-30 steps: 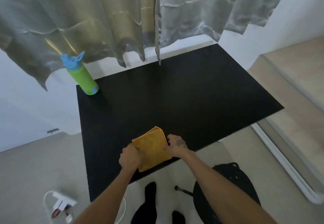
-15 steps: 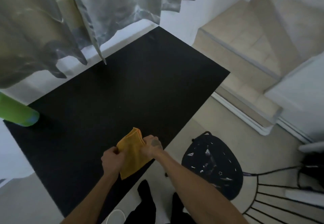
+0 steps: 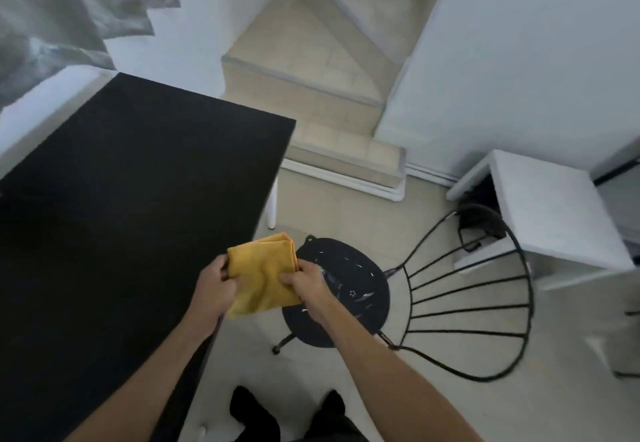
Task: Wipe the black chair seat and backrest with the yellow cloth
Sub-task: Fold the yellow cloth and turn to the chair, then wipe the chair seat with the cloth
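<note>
Black surface (image 3: 121, 233) fills the left. Black chair (image 3: 360, 303) stands on the floor (image 3: 346, 216) just right of it, with a round seat flecked with pale marks and a wire back. Folded yellow cloth (image 3: 263, 275) is held in the air over the surface edge and seat. Left hand (image 3: 214, 285) and right hand (image 3: 304, 282) each pinch one side.

I can read no word, number, brand or sign anywhere here; the round black chair seat (image 3: 348, 270) on the near right carries small white marks, one of them a tiny ring of dots; they are too small and blurred for me to tell whether they are print or pattern.
</note>
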